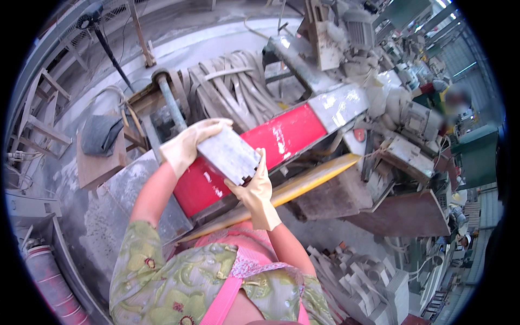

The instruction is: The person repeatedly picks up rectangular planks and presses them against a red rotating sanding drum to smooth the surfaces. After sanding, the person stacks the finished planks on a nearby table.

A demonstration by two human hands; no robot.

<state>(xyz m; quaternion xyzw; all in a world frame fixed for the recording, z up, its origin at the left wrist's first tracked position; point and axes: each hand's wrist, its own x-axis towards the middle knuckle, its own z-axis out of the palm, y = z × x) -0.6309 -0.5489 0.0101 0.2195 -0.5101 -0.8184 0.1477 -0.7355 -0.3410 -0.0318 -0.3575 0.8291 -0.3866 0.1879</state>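
Note:
Between my two hands is a grey, flat-sided rectangular block (228, 154) with small dark notches along its lower right end. My left hand (190, 142), in a cream rubber glove, wraps its upper left side with the fingers over the far edge. The glove of my right hand (255, 192) closes on the notched end, thumb beneath and fingers along the side. The block is tilted above a long red flat surface (281, 135) on a machine bed; whether it touches the surface I cannot tell.
A long yellow bar (319, 177) runs along the machine's near side. Behind lies a heap of grey strips (233, 86). Dark cloth (102, 134) rests on a box at left. Grey offcuts (363, 279) are piled at lower right, and dusty machinery (414, 122) stands farther right.

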